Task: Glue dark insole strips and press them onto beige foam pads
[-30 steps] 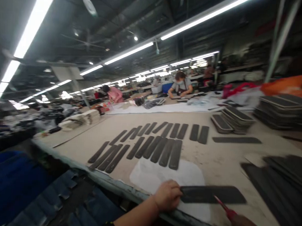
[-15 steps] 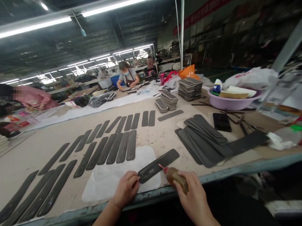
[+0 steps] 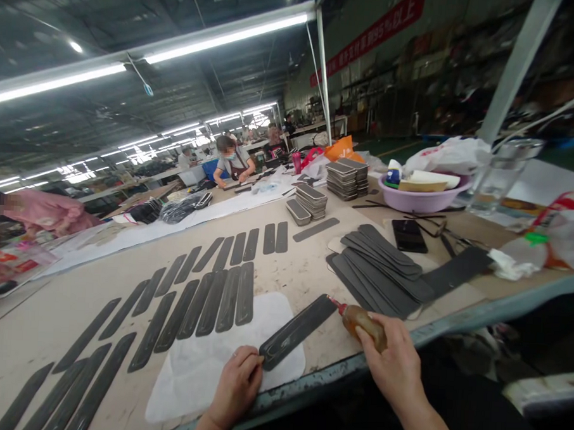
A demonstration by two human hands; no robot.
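My right hand (image 3: pixel 395 356) is wrapped around a brown squeeze bottle (image 3: pixel 364 326) with a red nozzle. The nozzle tip is at the far right end of a dark grey strip (image 3: pixel 298 333) with rounded ends. A wet, shiny line shows on the strip's surface. The fingers of my left hand (image 3: pixel 241 374) are closed on the strip's near left end. Beneath the strip's left part lies a white sheet (image 3: pixel 184 382). Several similar strips with a glossy coating (image 3: pixel 221 301) lie in rows to the left.
A fanned pile of dark strips (image 3: pixel 384 270) lies to the right, near a black phone (image 3: pixel 410 235). Behind stand stacks of light-edged pieces (image 3: pixel 311 202) and a purple basin (image 3: pixel 423 199). The table edge (image 3: pixel 434 332) runs along my side. Co-workers (image 3: pixel 235 162) are farther off.
My right hand has moved the bottle right along the strip, from its middle to the far end. My left hand still holds the near end. The view has shifted slightly.
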